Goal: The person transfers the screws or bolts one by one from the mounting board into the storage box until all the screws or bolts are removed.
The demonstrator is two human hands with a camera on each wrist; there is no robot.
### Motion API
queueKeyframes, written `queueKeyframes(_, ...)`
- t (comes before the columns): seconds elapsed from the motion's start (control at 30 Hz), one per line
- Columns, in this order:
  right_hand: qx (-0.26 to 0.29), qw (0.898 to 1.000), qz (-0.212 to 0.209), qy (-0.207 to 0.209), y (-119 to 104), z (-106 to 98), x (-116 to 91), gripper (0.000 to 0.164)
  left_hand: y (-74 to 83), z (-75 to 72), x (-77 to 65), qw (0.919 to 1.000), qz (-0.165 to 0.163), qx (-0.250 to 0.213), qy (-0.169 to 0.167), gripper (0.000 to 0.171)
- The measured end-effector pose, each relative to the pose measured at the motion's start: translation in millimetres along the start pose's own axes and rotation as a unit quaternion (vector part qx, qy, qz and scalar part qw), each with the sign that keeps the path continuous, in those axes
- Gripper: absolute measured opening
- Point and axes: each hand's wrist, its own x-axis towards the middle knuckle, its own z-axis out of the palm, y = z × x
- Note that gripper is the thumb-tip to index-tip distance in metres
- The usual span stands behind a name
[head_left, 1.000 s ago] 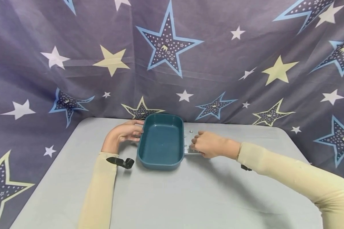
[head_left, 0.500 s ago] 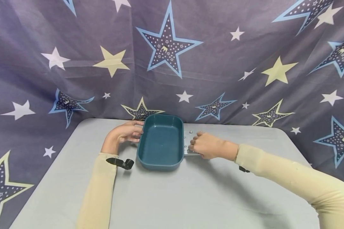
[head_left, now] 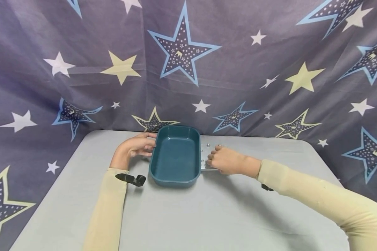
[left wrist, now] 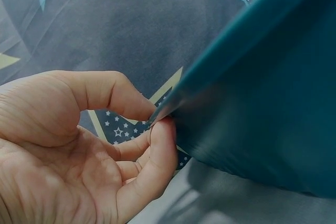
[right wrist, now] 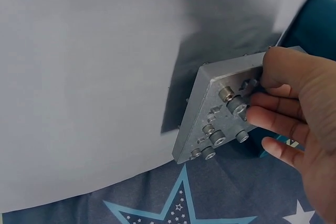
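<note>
Grey table (head_left: pixel 176 216) here, bearing a teal tray (head_left: pixel 176 160) between left hand (head_left: pixel 139 144) and right hand (head_left: pixel 227 160), metal block (head_left: pixel 206 154) under the latter.

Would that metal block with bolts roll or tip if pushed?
The metal block, low and flat-sided, seems likelier to slide than roll or tip. Its thick metal looks heavy for its size. Protruding bolts might catch.

This looks like a screened-off work corner set up for recording — whether in a home, lab or workshop cannot be told. A purple-grey cloth (head_left: pixel 232 69) printed with stars hangs like a backdrop behind a plain pale table (head_left: pixel 176 216), black camera mounts (head_left: pixel 131 179) sit at the wrists, and a screw-studded metal block (right wrist: pixel 223 119) — workshop-like — shows.
</note>
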Motion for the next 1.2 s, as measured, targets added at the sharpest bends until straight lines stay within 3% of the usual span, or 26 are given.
queueKeyframes(0.63,0.023,1.000,0.002,0.000,-3.0,-1.5,2.2,0.029,-0.6,1.4,-6.4,0.9999,0.008,-0.008,-0.004,0.069)
queueKeyframes(1.2,0.046,0.999,0.026,-0.008,-3.5,-4.7,2.6,0.026,-0.6,2.0,-1.1,0.9998,0.009,-0.016,-0.001,0.066)
